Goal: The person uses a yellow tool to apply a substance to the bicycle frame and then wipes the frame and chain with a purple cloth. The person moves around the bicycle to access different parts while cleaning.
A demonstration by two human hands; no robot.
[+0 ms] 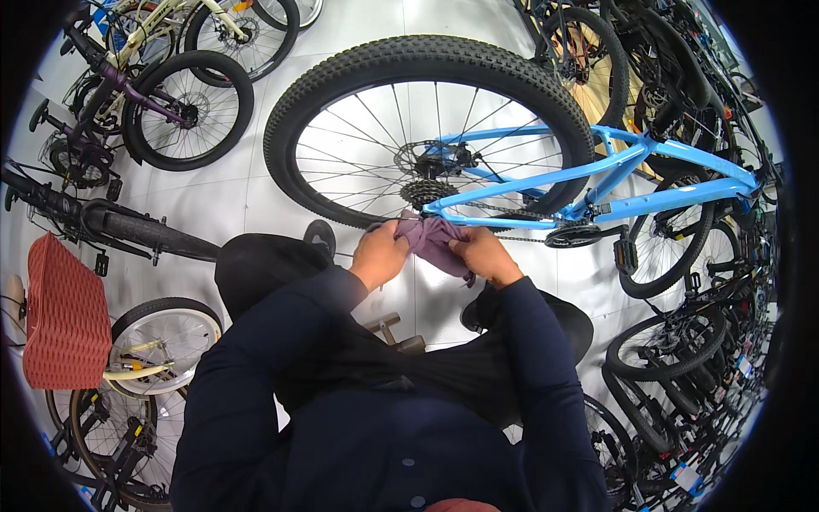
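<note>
Between my two hands is a crumpled mauve cloth (pixel 437 242), held just in front of the blue bicycle's rear end. My left hand (pixel 380 254) grips the cloth's left side, close below the cassette (pixel 426 193). With fingers pinched, my right hand (pixel 488 256) holds its right side, by the chain. The blue frame (pixel 533 183) reaches off to the right from the large knobbly rear wheel (pixel 418 51). Behind the cloth, the rear derailleur is mostly hidden. A crank with a black pedal (pixel 625 256) shows right of my hands.
Several bicycles stand at the left, one with a red woven basket (pixel 66 311). More bicycles (pixel 674 341) crowd the right side. Pale floor tiles (pixel 222 200) lie under the blue bicycle. A small brown stool (pixel 401 337) shows between my legs.
</note>
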